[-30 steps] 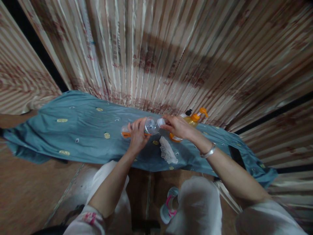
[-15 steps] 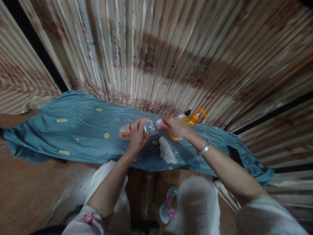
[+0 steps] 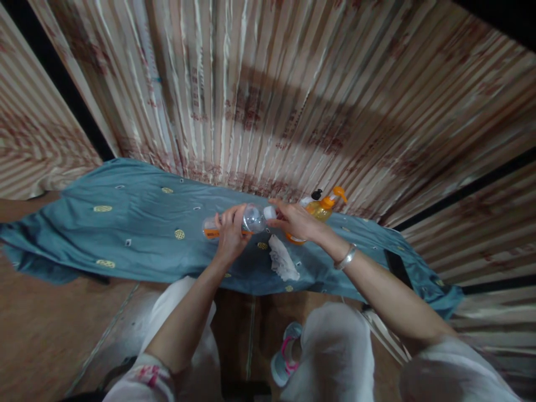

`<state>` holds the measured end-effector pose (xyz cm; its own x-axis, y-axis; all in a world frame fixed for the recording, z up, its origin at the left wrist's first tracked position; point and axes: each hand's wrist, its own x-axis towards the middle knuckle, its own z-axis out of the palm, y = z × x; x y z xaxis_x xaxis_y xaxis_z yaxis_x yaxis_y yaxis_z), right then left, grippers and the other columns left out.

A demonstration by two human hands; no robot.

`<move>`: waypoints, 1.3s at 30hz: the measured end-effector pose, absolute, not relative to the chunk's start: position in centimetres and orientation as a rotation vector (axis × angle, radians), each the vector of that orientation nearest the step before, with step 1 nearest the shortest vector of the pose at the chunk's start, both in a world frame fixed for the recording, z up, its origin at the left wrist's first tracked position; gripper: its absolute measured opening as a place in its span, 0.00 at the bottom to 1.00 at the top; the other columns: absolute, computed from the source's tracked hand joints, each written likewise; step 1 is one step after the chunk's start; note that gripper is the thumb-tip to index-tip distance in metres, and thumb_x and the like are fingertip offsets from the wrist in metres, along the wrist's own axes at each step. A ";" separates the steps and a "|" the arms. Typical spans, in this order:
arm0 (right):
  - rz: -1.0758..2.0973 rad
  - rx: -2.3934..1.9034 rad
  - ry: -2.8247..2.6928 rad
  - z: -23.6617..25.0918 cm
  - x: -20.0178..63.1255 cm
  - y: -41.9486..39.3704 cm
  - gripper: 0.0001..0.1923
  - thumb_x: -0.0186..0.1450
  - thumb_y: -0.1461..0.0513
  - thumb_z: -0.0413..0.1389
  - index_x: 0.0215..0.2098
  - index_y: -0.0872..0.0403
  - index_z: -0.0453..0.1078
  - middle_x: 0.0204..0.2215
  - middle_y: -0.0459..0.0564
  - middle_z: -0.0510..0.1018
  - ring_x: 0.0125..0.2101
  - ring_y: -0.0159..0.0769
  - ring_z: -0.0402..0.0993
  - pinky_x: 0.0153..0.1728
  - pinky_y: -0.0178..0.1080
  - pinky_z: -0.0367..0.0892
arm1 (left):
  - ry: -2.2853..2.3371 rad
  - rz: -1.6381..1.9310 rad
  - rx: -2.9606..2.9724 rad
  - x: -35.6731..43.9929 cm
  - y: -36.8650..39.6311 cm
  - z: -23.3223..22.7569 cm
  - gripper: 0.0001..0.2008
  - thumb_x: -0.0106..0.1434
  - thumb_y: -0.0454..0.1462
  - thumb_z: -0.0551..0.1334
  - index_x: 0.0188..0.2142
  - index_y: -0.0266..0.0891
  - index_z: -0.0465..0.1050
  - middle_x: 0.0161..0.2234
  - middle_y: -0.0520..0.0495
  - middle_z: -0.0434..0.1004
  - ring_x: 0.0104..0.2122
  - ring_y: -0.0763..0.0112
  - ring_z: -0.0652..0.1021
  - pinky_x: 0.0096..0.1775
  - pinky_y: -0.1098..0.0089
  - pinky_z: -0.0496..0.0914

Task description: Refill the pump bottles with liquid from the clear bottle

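A clear plastic bottle with an orange label lies nearly level above the cloth, its neck pointing right. My left hand is wrapped round its middle. At the neck, the white cap sits between the thumb and fingers of my right hand, which wears a silver bangle. Just behind that hand stands a pump bottle of yellow liquid with an orange pump, partly hidden by it. A crumpled white tissue lies on the cloth below the bottle's neck.
A blue-green cloth with pineapple prints covers the long narrow table. Another bottle with a black pump top is at the back. A dark flat object lies to the right. A striped curtain hangs behind.
The fingers of my right hand have spread a little wider around the cap. My left hand keeps its hold on the bottle. The whole view has shifted slightly.
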<state>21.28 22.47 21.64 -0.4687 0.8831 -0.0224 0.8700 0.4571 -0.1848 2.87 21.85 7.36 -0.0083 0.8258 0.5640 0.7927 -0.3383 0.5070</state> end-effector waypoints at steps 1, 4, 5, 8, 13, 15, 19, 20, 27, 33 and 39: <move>0.255 -1.563 -2.624 21.6 21.3 22.3 0.24 0.70 0.55 0.54 0.62 0.55 0.63 0.40 0.51 0.82 0.40 0.35 0.78 0.37 0.33 0.62 | 1.779 1.295 2.186 2.9 21.9 7.3 0.37 0.56 0.34 0.64 0.65 0.40 0.59 0.60 0.35 0.69 0.61 0.47 0.68 0.65 0.42 0.50; 0.238 -1.569 -2.635 21.5 21.2 22.0 0.19 0.71 0.57 0.52 0.58 0.56 0.66 0.38 0.51 0.82 0.38 0.37 0.78 0.37 0.34 0.61 | 1.765 1.296 2.189 2.9 21.8 7.2 0.38 0.54 0.33 0.64 0.65 0.39 0.59 0.60 0.35 0.69 0.60 0.47 0.69 0.65 0.42 0.51; 0.236 -1.579 -2.633 21.5 21.1 22.0 0.18 0.72 0.57 0.51 0.57 0.56 0.67 0.37 0.52 0.82 0.37 0.37 0.78 0.36 0.34 0.61 | 1.764 1.295 2.190 2.9 21.8 7.2 0.38 0.54 0.33 0.64 0.65 0.39 0.59 0.59 0.36 0.69 0.60 0.48 0.69 0.65 0.42 0.51; 0.236 -1.616 -2.617 21.4 20.7 21.9 0.17 0.72 0.56 0.50 0.53 0.57 0.69 0.36 0.52 0.82 0.36 0.36 0.77 0.34 0.34 0.60 | 1.790 1.289 2.184 2.8 21.6 7.2 0.37 0.54 0.32 0.63 0.64 0.40 0.61 0.59 0.36 0.70 0.60 0.48 0.69 0.65 0.43 0.51; 0.265 -1.691 -2.578 20.8 20.2 22.6 0.20 0.74 0.53 0.46 0.40 0.57 0.74 0.32 0.50 0.82 0.33 0.33 0.75 0.33 0.33 0.59 | 1.812 1.291 2.190 2.7 21.3 7.2 0.34 0.56 0.32 0.61 0.63 0.41 0.61 0.59 0.37 0.70 0.60 0.50 0.69 0.65 0.44 0.51; 0.292 -1.724 -2.568 20.4 20.1 22.9 0.25 0.75 0.51 0.43 0.34 0.56 0.74 0.28 0.49 0.81 0.30 0.31 0.74 0.32 0.33 0.59 | 1.807 1.298 2.188 2.7 21.3 7.2 0.34 0.56 0.33 0.61 0.63 0.40 0.62 0.58 0.36 0.70 0.60 0.50 0.69 0.65 0.44 0.51; 0.349 -1.754 -2.568 20.2 20.0 22.9 0.33 0.75 0.47 0.39 0.26 0.56 0.74 0.25 0.50 0.80 0.28 0.31 0.74 0.32 0.32 0.61 | 1.806 1.305 2.170 2.7 21.2 7.1 0.34 0.56 0.34 0.62 0.63 0.41 0.62 0.58 0.36 0.70 0.59 0.49 0.69 0.65 0.45 0.51; 0.357 -1.755 -2.572 20.3 20.1 22.9 0.33 0.75 0.47 0.39 0.27 0.56 0.74 0.25 0.50 0.80 0.28 0.31 0.75 0.32 0.32 0.61 | 1.800 1.299 2.167 2.7 21.2 7.0 0.34 0.55 0.34 0.62 0.63 0.41 0.62 0.58 0.36 0.70 0.59 0.49 0.69 0.65 0.45 0.51; 0.252 -1.641 -2.639 22.4 20.6 22.2 0.22 0.71 0.50 0.52 0.56 0.53 0.70 0.43 0.52 0.83 0.42 0.38 0.79 0.37 0.34 0.63 | 1.702 1.369 2.148 2.9 22.1 6.4 0.38 0.53 0.35 0.66 0.63 0.39 0.59 0.59 0.34 0.70 0.59 0.47 0.70 0.62 0.46 0.58; 0.171 -1.660 -2.686 23.2 19.9 22.0 0.18 0.72 0.54 0.51 0.53 0.56 0.70 0.41 0.55 0.83 0.44 0.40 0.79 0.37 0.35 0.62 | 1.640 1.472 2.168 3.2 22.7 6.0 0.36 0.56 0.38 0.66 0.63 0.36 0.59 0.59 0.32 0.71 0.58 0.48 0.71 0.60 0.50 0.61; 0.157 -1.720 -2.659 22.3 19.5 22.4 0.20 0.73 0.53 0.47 0.52 0.59 0.70 0.45 0.59 0.82 0.46 0.42 0.79 0.37 0.36 0.61 | 1.673 1.459 2.135 3.2 22.5 6.1 0.37 0.56 0.38 0.66 0.64 0.37 0.59 0.58 0.33 0.70 0.57 0.47 0.71 0.59 0.49 0.61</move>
<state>19.52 22.39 22.25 -0.4111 0.9083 -0.0781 0.9111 0.4066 -0.0670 3.22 22.46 6.05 -0.0382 0.7815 0.6228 0.7234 -0.4084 0.5567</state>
